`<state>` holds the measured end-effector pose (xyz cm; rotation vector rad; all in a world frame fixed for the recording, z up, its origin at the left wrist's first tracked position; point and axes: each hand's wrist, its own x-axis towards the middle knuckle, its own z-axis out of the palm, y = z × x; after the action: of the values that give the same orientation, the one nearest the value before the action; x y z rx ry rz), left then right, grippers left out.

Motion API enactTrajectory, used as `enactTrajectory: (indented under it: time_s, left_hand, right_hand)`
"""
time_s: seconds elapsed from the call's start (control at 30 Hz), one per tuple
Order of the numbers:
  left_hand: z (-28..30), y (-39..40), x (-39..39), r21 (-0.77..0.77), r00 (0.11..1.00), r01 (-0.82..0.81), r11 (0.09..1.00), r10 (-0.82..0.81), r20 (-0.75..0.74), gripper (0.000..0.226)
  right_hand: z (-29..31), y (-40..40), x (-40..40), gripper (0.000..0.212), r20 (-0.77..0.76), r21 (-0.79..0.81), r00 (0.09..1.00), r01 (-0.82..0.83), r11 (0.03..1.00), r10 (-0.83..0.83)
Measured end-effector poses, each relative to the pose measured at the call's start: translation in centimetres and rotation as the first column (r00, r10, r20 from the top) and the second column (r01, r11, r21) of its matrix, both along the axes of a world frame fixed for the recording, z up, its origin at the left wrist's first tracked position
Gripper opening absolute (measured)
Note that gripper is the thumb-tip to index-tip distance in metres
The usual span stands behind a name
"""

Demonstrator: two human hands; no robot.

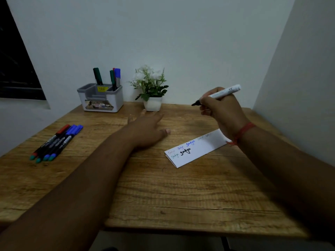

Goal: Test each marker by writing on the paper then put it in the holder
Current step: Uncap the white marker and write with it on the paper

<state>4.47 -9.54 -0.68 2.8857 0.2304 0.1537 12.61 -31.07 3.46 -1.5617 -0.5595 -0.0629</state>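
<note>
Head view, right hand [220,113]: raised above the paper [197,148]; fingers curled round an uncapped marker [217,95]
Left hand [146,128]: flat on the table [163,187], fingers spread; bare wood around it

The wooden table [145,187] carries a folded paper [197,151] with writing, a row of markers [56,142], a grey-and-white holder [101,98], a white flowerpot [153,104], and a flat left hand [146,127].

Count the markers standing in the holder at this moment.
3 clearly: one green marker in the holder's middle slot; another green marker and a blue-capped marker at right. A red cap behind them suggests a fourth.
</note>
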Motion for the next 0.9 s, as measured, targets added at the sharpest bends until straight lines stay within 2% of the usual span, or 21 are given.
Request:
enactTrajectory:
  time_s: [0.13, 0.23, 0.3, 0.47, 0.57, 0.9]
  left_hand:
    - [-0.2, 0.1, 0.6, 0.018, 0.993, 0.044, 0.999, -0.045, 0.113, 0.051]
    - [-0.1, 0.0, 0.7, 0.029, 0.991, 0.067, 0.997, -0.07, 0.115, 0.03]
    - [0.0, -0.2, 0.8, 0.0, 0.991, 0.063, 0.998, -0.063, 0.119, 0.021]
    - [0.0, -1.2, 0.5, -0.287, 0.969, 0.058, 0.956, 0.016, 0.248, 0.017]
    - [0.2, -1.9, 0.2, -0.386, 0.963, 0.091, 0.918, 0.018, 0.269, 0.018]
    - [0.9, -3.7, -0.9, -0.433, 0.962, 0.135, 0.891, -0.013, 0.272, 0.017]
  right_hand:
    - [-2.1, 0.1, 1.4, 0.007, -0.012, -0.047, 1.0, -0.015, 0.999, 0.015]
    - [-3.6, -0.4, 1.6, 0.009, -0.022, -0.169, 0.997, -0.076, 0.983, 0.073]
    - [-3.7, -0.6, 1.4, 0.009, -0.021, -0.155, 0.992, -0.125, 0.98, 0.123]
    - [-3.2, -0.4, 0.6, 0.008, -0.046, -0.047, 0.985, -0.168, 0.985, 0.166]
    - [-2.8, -0.3, 0.4, 0.007, -0.08, 0.03, 0.978, -0.191, 0.981, 0.192]
    - [-3.0, -0.4, 0.0, 0.007, -0.024, -0.105, 0.981, -0.194, 0.975, 0.193]
